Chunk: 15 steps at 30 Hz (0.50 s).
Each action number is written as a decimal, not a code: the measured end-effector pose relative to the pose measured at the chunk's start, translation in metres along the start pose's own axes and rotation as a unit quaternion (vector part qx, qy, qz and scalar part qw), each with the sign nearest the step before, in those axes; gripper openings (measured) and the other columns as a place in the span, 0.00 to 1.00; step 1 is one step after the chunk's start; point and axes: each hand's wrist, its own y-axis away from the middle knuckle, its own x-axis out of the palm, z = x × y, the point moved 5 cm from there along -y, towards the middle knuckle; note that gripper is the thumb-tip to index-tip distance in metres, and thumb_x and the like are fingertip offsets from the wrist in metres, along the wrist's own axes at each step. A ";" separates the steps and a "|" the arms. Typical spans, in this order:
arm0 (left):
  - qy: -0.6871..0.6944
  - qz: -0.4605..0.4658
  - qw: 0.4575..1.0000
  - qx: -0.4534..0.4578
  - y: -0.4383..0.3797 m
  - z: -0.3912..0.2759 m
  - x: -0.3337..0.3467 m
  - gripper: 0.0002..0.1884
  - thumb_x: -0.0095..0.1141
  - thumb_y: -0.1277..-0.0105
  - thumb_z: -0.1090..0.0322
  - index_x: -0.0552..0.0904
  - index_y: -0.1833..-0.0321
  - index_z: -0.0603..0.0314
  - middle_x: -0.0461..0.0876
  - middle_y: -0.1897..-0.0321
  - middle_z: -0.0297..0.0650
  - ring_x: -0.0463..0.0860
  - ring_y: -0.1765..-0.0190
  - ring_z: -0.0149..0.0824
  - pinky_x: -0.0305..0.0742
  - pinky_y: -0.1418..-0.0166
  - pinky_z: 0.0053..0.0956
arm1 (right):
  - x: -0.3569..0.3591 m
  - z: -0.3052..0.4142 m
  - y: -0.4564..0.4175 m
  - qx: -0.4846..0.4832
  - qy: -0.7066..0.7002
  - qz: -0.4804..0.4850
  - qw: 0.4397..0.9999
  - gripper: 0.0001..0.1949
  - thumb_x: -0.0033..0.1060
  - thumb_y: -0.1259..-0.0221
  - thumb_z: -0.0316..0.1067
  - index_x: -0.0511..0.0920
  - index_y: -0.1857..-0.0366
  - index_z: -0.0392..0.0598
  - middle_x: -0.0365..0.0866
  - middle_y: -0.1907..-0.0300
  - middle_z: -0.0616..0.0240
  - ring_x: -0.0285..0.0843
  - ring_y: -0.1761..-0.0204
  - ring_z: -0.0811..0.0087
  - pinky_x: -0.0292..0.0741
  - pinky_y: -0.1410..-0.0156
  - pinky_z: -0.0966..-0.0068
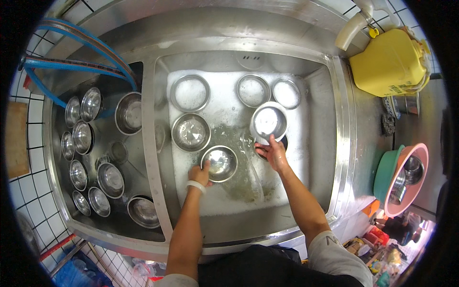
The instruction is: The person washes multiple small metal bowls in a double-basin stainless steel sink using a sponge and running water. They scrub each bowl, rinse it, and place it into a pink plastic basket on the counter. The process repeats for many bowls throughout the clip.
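My left hand [200,174], with a pale bangle at the wrist, grips the left rim of a shiny stainless steel bowl [219,164] over the foamy water. Tilted in my right hand [273,152] is another steel bowl [269,120], held by its near rim. Under that hand a further bowl [283,144] is partly hidden. Two bowls, one foam-filled [190,93] and one holding clear water [191,132], lie at the left of the basin. Two more with suds, a larger one [253,90] and a smaller one [286,94], float at the back right.
A steel divider [152,143] separates the left basin, where several steel bowls [110,180] lie near a blue hose [82,66]. On the right counter stand a yellow jug [389,62] and a pink basin [423,179] holding metal bowls, against a green basin [385,172]. A person [401,227] is farther off.
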 end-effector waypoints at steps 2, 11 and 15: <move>-0.006 0.081 0.997 -0.010 -0.006 0.008 0.004 0.20 0.60 0.42 0.62 0.76 0.61 0.80 0.79 0.68 0.52 0.82 0.77 0.43 0.79 0.83 0.31 | 0.021 -0.015 0.011 0.013 0.169 0.020 0.985 0.22 0.53 0.39 0.50 0.71 0.50 0.43 0.78 0.64 0.63 0.77 0.69 0.75 0.76 0.66 0.78; 0.226 -0.028 0.965 0.133 -0.011 -0.003 -0.019 0.18 0.50 0.51 0.87 0.77 0.54 0.69 0.80 0.63 0.40 0.79 0.61 0.29 0.72 0.54 0.20 | 0.016 -0.029 -0.006 -0.086 0.228 -0.058 0.968 0.26 0.44 0.38 0.59 0.72 0.52 0.45 0.76 0.57 0.64 0.73 0.53 0.70 0.73 0.51 0.70; 0.514 0.125 0.844 0.091 -0.011 -0.005 -0.014 0.28 0.56 0.55 0.86 0.72 0.47 0.61 0.79 0.62 0.40 0.80 0.63 0.40 0.74 0.51 0.32 | -0.008 0.029 0.003 -0.332 0.173 -0.267 0.888 0.19 0.54 0.38 0.44 0.70 0.49 0.43 0.76 0.58 0.63 0.72 0.61 0.75 0.71 0.56 0.79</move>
